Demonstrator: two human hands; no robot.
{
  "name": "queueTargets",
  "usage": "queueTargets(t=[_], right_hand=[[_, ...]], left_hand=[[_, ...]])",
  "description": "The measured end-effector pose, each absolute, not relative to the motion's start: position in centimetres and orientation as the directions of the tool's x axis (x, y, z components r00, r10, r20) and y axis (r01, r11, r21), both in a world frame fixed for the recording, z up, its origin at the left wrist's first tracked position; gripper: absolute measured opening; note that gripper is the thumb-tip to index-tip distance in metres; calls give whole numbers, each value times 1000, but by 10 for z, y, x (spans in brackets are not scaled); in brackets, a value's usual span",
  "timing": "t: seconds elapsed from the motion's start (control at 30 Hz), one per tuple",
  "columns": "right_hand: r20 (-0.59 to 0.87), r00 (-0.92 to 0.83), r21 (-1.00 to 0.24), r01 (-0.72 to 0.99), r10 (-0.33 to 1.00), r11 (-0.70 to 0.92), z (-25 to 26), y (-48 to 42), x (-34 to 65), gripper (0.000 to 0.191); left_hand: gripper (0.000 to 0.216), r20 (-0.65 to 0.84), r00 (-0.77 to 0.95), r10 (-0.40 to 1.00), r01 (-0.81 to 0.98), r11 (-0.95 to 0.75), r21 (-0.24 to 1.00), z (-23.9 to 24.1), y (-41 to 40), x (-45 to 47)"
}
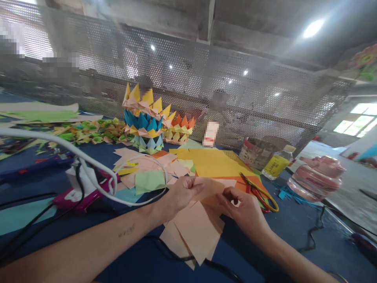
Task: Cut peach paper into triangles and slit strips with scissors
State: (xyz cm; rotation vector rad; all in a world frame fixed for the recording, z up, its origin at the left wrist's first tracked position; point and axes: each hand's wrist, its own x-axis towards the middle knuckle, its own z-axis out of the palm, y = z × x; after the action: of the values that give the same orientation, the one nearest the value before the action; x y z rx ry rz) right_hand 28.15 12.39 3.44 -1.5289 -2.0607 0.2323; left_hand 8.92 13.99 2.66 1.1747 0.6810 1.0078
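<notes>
Your left forearm [108, 236] nearest, crossing tabletop [141, 264]; loose peach squares [203, 232] fanned close before you, likely for easy reach. Above them, peach sheet [210, 192]: left hand's [181, 193] grip pinches left side, right hand's [244, 205] right edge, presumably steadying it.

A perforated screen [182, 70] stands behind the blue table [126, 263]; a bright lamp [313, 28] glows on the grey ceiling [259, 23]; a window [357, 118] shines at right.

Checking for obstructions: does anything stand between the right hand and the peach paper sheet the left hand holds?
Nothing visible does. The right hand is at the edge of the peach paper sheet in the left hand; the yellow-handled scissors lie off to the right.
</notes>
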Motion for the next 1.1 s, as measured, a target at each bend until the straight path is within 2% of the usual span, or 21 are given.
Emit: queueTargets(t=[1.1], right_hand=[[301, -171, -520, 795, 938, 312, 36, 123, 280, 31]], left_hand=[[33, 24, 393, 919, -297, 102, 949, 25, 141, 89]])
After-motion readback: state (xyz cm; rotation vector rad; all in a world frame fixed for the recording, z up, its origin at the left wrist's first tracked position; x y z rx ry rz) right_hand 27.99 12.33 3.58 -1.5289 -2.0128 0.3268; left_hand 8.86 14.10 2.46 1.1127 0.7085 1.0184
